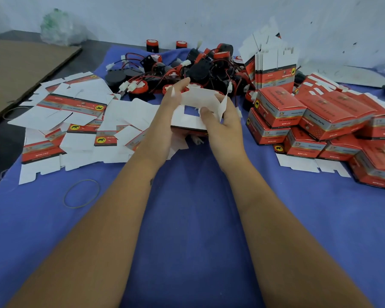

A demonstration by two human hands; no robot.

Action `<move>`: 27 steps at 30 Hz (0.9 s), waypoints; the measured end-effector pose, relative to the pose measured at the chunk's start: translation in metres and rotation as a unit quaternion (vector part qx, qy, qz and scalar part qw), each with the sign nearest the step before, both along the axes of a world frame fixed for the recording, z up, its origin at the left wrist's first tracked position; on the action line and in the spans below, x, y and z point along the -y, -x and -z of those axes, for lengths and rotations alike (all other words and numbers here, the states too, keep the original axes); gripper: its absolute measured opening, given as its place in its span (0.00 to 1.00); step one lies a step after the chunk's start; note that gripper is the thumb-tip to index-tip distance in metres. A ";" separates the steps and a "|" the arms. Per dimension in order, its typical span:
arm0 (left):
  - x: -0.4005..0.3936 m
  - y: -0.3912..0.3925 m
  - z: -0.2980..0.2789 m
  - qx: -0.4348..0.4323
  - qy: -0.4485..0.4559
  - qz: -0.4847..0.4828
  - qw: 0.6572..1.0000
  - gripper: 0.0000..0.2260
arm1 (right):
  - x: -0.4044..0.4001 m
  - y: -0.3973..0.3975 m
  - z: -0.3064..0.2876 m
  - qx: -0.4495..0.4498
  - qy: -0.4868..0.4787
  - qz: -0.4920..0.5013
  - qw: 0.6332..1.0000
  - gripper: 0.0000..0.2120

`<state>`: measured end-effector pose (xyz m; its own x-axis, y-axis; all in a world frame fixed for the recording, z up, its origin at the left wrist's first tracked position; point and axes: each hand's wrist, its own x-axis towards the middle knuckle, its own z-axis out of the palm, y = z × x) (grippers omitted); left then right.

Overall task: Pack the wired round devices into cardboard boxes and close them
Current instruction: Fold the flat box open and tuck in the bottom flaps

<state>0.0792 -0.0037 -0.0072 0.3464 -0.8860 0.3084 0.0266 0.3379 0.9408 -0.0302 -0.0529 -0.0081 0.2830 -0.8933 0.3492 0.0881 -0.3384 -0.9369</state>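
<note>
Two bare forearms come in from the bottom edge over the blue cloth-covered surface, so that's what sits closest. From the left: a flat brown cardboard sheet lies at the far left edge, with a crumpled clear plastic bag behind it by the wall. Nearer in, a thin rubber band loop lies on the cloth, and above it sprawls a messy spread of flattened red-and-white box blanks.

In the middle, the left hand grips the left side of a half-folded red-and-white cardboard box, fingers curled up along its white flap. The right hand clasps the right side, thumb pressed onto the white inside panel. The box is held just above the cloth, open end up, and you can see blue through it.

Behind the hands is the pile of black-and-red round devices with red and black wires and white plugs, all tangled together. Right of that stands a bundle of upright flat box blanks, and then a heap of closed red boxes stacked loosely at the right edge.
</note>
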 end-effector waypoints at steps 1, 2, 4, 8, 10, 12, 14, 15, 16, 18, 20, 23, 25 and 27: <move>0.000 0.000 0.001 -0.018 0.009 0.011 1.000 0.19 | 0.001 -0.001 0.000 -0.004 -0.001 0.002 1.000 0.12; 0.000 -0.001 0.002 -0.027 0.012 0.019 0.999 0.21 | 0.001 -0.001 0.001 -0.008 0.000 0.007 1.000 0.12; 0.000 0.000 0.002 -0.007 -0.003 0.010 1.000 0.19 | 0.001 0.000 0.000 -0.013 0.001 0.015 1.000 0.11; -0.003 0.003 0.001 0.113 -0.010 -0.032 0.993 0.15 | 0.000 0.000 -0.001 -0.007 -0.005 0.012 1.000 0.08; -0.003 0.002 0.004 0.150 0.004 -0.051 0.987 0.12 | -0.001 0.000 0.000 0.022 -0.033 -0.030 0.999 0.09; -0.002 0.002 0.005 0.146 0.009 -0.063 0.987 0.10 | 0.000 0.002 0.000 0.098 -0.104 -0.099 0.985 0.18; 0.000 0.001 0.003 0.128 0.002 -0.071 0.989 0.10 | 0.002 0.005 -0.001 0.147 -0.154 -0.128 0.969 0.20; 0.000 0.001 0.002 0.121 0.001 -0.070 0.990 0.10 | 0.004 0.007 -0.002 0.145 -0.162 -0.128 0.968 0.19; 0.001 0.001 0.003 0.117 0.002 -0.064 0.991 0.10 | 0.006 0.007 -0.002 0.135 -0.159 -0.125 0.970 0.16; 0.001 0.001 0.004 0.118 0.009 -0.056 0.991 0.10 | 0.007 0.008 -0.002 0.117 -0.137 -0.132 0.975 0.09; 0.001 0.000 0.004 0.117 0.011 -0.054 0.992 0.11 | 0.006 0.007 -0.002 0.113 -0.122 -0.137 0.977 0.08; 0.002 0.000 0.002 0.065 0.013 -0.041 0.997 0.16 | 0.005 0.006 0.000 0.080 -0.094 -0.113 0.986 0.11; 0.002 -0.001 0.001 0.004 0.009 -0.022 1.000 0.16 | 0.003 0.005 0.001 0.071 -0.081 -0.101 0.989 0.11; 0.001 -0.002 -0.001 -0.052 0.011 -0.002 0.999 0.17 | 0.000 0.005 0.001 0.075 -0.072 -0.100 0.990 0.09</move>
<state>0.0814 -0.0050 -0.0062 0.3814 -0.8778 0.2897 0.1218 0.3584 0.9256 -0.0348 -0.0534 -0.0089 0.4130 -0.8685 0.2741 0.2814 -0.1645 -0.9454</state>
